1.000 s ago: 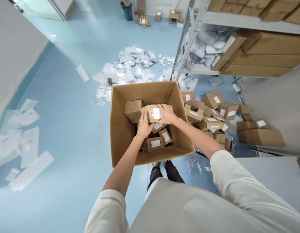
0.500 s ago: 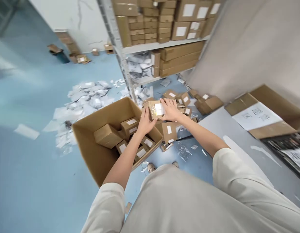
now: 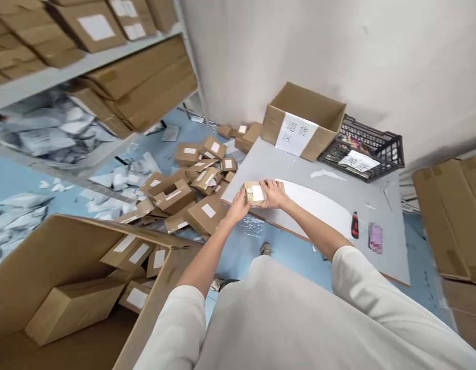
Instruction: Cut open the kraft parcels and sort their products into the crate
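Between my two hands is a small cardboard box [image 3: 254, 193] with a white label on top and clear tape at its left end. My left hand [image 3: 239, 206] grips the left end, fingers closed round it. Across the right end lies my right hand [image 3: 273, 194], its fingers bent over the top. The box is at the left front edge of the grey table [image 3: 256, 159]; whether it rests on the surface I cannot tell. A white sheet [image 3: 318, 203] lies on the table just right of my right hand.
A large open carton [image 3: 79, 228] holding labelled boxes stands at lower left. Boxes [image 3: 207, 213] are heaped on the floor left of the table. On the table are an open carton [image 3: 315, 131], a black crate [image 3: 392, 149] and a red-black cutter [image 3: 355, 225]. Shelving [image 3: 49, 79] stands upper left.
My view has swung right, from the large carton to the table. Both hands have carried the small box away from beside the carton to the table's edge, keeping hold of it.
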`<state>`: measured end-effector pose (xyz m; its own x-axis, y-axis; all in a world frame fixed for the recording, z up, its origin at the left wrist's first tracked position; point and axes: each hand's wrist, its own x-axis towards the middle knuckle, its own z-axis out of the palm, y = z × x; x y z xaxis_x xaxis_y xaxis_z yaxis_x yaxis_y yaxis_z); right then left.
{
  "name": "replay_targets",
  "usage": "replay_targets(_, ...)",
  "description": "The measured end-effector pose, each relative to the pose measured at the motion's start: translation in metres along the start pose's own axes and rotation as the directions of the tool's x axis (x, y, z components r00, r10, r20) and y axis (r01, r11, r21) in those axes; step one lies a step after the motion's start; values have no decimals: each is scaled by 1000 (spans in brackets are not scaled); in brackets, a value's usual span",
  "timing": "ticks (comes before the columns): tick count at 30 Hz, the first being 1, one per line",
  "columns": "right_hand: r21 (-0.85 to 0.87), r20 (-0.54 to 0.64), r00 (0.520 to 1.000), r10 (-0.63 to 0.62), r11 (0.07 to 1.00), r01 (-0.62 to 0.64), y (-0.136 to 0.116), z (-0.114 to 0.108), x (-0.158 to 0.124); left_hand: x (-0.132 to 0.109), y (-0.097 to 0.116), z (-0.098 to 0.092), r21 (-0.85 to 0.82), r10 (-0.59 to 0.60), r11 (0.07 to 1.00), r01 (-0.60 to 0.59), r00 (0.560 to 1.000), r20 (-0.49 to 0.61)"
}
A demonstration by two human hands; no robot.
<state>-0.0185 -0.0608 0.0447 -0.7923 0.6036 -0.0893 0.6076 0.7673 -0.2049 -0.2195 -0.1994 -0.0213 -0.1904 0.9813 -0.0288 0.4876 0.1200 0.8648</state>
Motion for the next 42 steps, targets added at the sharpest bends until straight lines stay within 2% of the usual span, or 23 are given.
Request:
replay_targets(4,10,59,994,95,995,-95,82,12,-25,44,12,87,-76,7,997,-2,998,60)
replay_targets(6,12,83,988,132,991,-134,113,17,-34,60,16,119,-101,11,995,-3,997,74)
replay_targets(8,18,97,982,162,986,-164,136,21,-40,74,19,143,-116,15,993,-5,996,83)
replay_targets(12,43,103,977,187,980,-192,163,25,-44,94,19,170,-110,-6,994,17,995,100)
replay_targets(15,67,125,975,187,978,-196,171,27,-43,103,18,174,-97,-44,994,55,992,115)
replay_targets(17,81,150,972,182,977,-195,173,25,-41,105,18,170,-87,-59,994,71,989,133)
replay_targets(19,93,176,970,165,979,-184,173,21,-36,104,19,160,-57,-72,995,81,986,149)
replay_targets(22,115,182,977,115,984,-138,169,10,-22,97,21,132,9,-103,995,102,987,126)
replay_targets(25,143,146,988,51,987,-72,151,-1,5,80,19,92,52,-138,989,136,990,35)
replay_targets(28,162,122,991,-47,986,27,114,-7,39,50,12,45,71,-169,982,176,981,-94)
replay_targets(31,175,106,978,-178,972,158,59,-5,72,8,-1,-2,80,-208,970,231,952,-225)
replay_targets(34,186,92,946,-312,938,291,-8,3,97,-41,-18,-46,64,-242,958,280,907,-345)
replay_targets(38,207,95,886,-454,879,429,-108,20,116,-118,-46,-98,36,-287,939,343,834,-472)
replay_targets(42,218,147,817,-558,824,523,-220,51,123,-208,-86,-142,-9,-338,916,401,758,-558)
